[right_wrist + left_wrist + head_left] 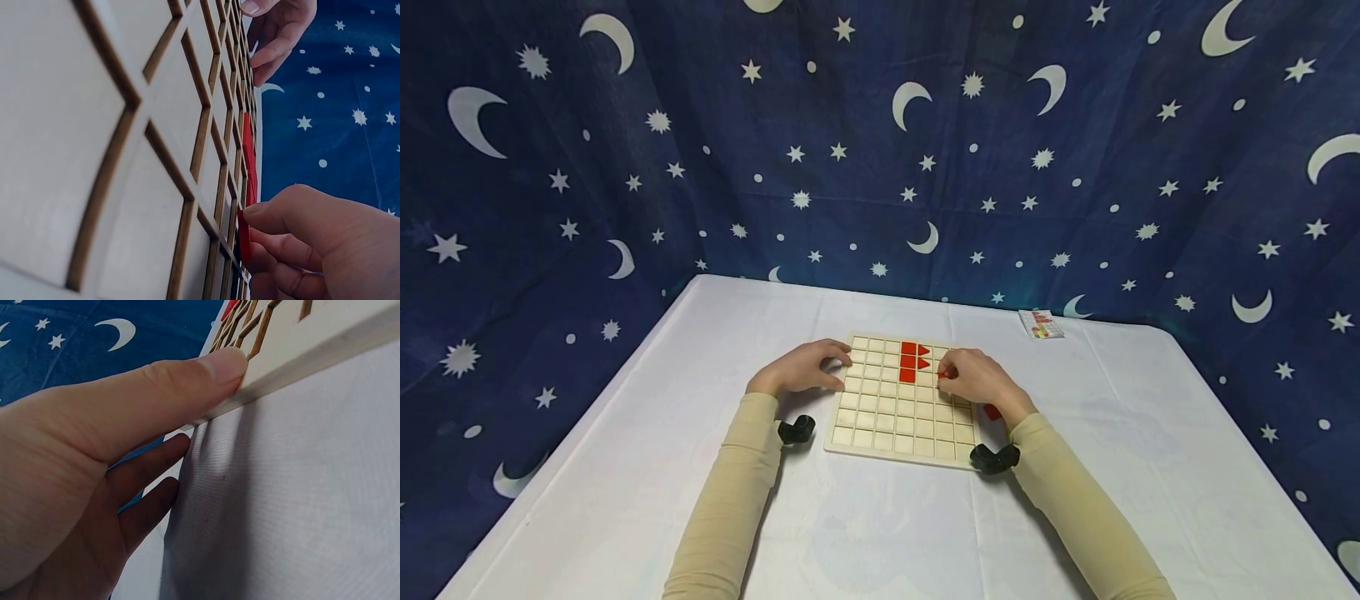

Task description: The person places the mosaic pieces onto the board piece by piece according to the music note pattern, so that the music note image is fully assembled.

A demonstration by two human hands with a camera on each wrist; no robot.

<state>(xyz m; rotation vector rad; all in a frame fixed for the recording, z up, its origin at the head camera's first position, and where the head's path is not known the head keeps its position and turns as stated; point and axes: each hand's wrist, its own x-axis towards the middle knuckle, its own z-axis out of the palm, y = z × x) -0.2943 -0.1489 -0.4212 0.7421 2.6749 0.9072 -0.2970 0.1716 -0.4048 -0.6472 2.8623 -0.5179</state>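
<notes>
A pale wooden grid board lies on the table, its square cells framed by raised lines. Red square tiles fill cells in one column near the far edge, with red triangle tiles right of the upper two. My right hand pinches a small red tile between thumb and fingers over the board's right part; its full shape is hidden by the fingers. At the board's left edge my left hand rests, the thumb touching the rim and the other fingers spread loosely.
Another red piece lies beside the board's right edge, partly under the right wrist. A small printed card with coloured pictures sits near the table's far edge. Dark blue cloth with moons and stars hangs around the white table.
</notes>
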